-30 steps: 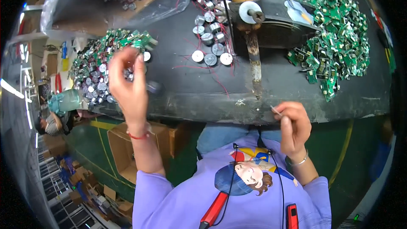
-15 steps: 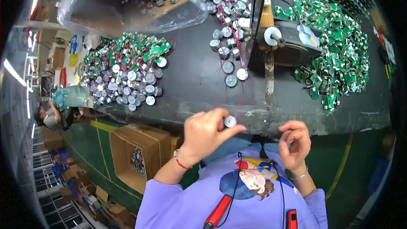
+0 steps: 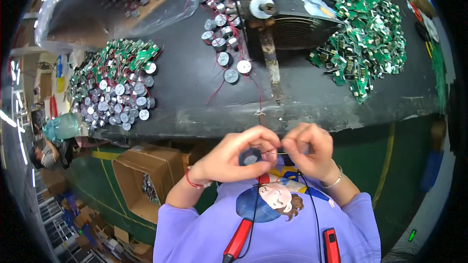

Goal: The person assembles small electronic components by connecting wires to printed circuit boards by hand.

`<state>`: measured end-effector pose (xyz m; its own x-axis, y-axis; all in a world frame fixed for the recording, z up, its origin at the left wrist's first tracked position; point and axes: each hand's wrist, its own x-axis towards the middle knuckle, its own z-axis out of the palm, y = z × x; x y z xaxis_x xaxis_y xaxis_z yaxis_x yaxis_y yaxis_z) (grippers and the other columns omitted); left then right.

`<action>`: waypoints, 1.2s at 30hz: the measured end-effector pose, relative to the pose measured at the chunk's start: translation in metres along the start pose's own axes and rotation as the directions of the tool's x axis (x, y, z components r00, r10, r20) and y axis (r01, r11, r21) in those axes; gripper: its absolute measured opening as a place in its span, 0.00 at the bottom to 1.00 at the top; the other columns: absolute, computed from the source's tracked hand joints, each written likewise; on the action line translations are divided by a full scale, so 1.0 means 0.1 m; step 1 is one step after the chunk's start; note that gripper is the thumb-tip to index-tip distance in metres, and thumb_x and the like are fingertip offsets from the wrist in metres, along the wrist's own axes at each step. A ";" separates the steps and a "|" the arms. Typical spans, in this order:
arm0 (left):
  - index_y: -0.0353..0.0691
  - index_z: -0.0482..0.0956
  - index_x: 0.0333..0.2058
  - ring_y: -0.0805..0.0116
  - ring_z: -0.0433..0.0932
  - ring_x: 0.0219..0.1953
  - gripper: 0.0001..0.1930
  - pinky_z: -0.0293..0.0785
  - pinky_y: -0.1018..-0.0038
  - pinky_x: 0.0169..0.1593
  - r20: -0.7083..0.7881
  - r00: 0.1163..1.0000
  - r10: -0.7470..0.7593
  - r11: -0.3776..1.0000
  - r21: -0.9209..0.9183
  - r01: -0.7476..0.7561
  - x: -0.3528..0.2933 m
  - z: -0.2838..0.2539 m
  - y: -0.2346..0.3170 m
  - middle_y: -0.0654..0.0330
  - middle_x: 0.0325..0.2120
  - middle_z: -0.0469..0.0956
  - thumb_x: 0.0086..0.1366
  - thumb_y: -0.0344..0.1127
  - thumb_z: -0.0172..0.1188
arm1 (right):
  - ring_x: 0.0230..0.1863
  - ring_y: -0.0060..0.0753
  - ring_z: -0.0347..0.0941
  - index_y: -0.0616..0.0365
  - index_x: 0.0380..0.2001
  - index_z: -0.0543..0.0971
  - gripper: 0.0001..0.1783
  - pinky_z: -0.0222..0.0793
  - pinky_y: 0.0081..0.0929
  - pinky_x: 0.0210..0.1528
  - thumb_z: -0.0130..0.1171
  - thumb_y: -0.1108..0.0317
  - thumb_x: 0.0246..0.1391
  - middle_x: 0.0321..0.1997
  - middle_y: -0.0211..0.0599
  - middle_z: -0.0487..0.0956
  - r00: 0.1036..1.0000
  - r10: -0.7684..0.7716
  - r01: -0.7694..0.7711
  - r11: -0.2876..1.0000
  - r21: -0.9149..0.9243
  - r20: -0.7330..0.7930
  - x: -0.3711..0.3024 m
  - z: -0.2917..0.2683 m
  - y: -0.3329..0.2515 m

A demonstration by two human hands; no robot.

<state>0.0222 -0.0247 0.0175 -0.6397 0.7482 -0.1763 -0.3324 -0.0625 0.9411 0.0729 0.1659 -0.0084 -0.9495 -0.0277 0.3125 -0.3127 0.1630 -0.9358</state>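
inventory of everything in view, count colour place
circuit boards: many, green, table's right
mixed pile: one, green and silver, table's left
round parts: many, silver, table's middle
bag: one, clear, upper left
rod: one, brown, table's middle
table: one, black, ahead
cartons: several, brown, floor left
jug: one, greenish, far left
held part: one, grey, left hand
strand: one, pale, between hands
shirt: one, purple, lower middle
left hand: one, bare, lower middle
right hand: one, bare, lower middle
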 end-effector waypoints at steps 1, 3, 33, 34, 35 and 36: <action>0.33 0.74 0.35 0.78 0.73 0.28 0.07 0.69 0.80 0.35 -0.031 0.999 -0.045 0.999 0.013 0.045 0.01 0.06 -0.02 0.66 0.25 0.74 0.57 0.25 0.60 | 0.19 0.29 0.71 0.58 0.19 0.67 0.14 0.65 0.23 0.21 0.63 0.80 0.45 0.21 0.35 0.77 1.000 -0.017 0.017 1.000 0.026 0.016 0.01 0.00 0.00; 0.34 0.73 0.36 0.85 0.70 0.25 0.07 0.67 0.83 0.28 -0.084 0.993 -0.084 0.971 0.217 0.100 -0.03 0.01 0.05 0.67 0.23 0.75 0.59 0.26 0.59 | 0.20 0.32 0.72 0.57 0.19 0.67 0.13 0.66 0.25 0.24 0.63 0.80 0.44 0.22 0.34 0.78 0.992 -0.124 0.125 0.990 -0.069 0.008 0.01 -0.09 0.04; 0.34 0.78 0.32 0.86 0.71 0.23 0.03 0.64 0.86 0.25 -0.457 0.881 0.123 0.986 0.159 -0.055 0.13 -0.10 -0.20 0.67 0.24 0.78 0.58 0.23 0.60 | 0.23 0.21 0.69 0.59 0.17 0.68 0.13 0.65 0.17 0.23 0.63 0.81 0.42 0.37 0.41 0.79 0.996 -0.017 0.000 0.979 -0.202 -0.082 0.09 -0.16 0.03; 0.34 0.79 0.33 0.83 0.73 0.22 0.04 0.66 0.85 0.25 -0.397 0.883 0.250 0.903 0.424 -0.065 0.14 -0.10 -0.18 0.64 0.23 0.79 0.58 0.23 0.60 | 0.23 0.21 0.70 0.58 0.17 0.68 0.13 0.66 0.17 0.24 0.63 0.81 0.42 0.37 0.42 0.79 0.997 0.001 -0.017 0.977 -0.212 -0.078 0.08 -0.13 0.07; 0.34 0.79 0.34 0.80 0.75 0.21 0.05 0.69 0.83 0.25 -0.303 0.884 0.355 0.751 0.656 -0.077 0.16 -0.11 -0.18 0.62 0.23 0.80 0.57 0.23 0.60 | 0.25 0.21 0.71 0.58 0.17 0.68 0.13 0.66 0.17 0.24 0.63 0.82 0.42 0.37 0.42 0.79 0.992 -0.044 0.025 0.987 -0.159 -0.115 0.07 -0.09 0.13; 0.33 0.79 0.34 0.75 0.76 0.18 0.06 0.70 0.81 0.24 -0.229 0.848 0.478 0.647 0.744 -0.165 0.17 -0.12 -0.21 0.60 0.22 0.80 0.57 0.23 0.59 | 0.25 0.21 0.71 0.58 0.17 0.68 0.13 0.66 0.17 0.24 0.63 0.82 0.42 0.37 0.42 0.79 0.993 -0.042 0.024 0.987 -0.157 -0.113 0.07 -0.07 0.12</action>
<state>0.0100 -0.0185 -0.0091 -0.8598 0.4535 0.2347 0.4058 0.3279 0.8531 0.0624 0.1742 -0.0160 -0.9265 0.0766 0.3683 -0.3280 0.3150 -0.8906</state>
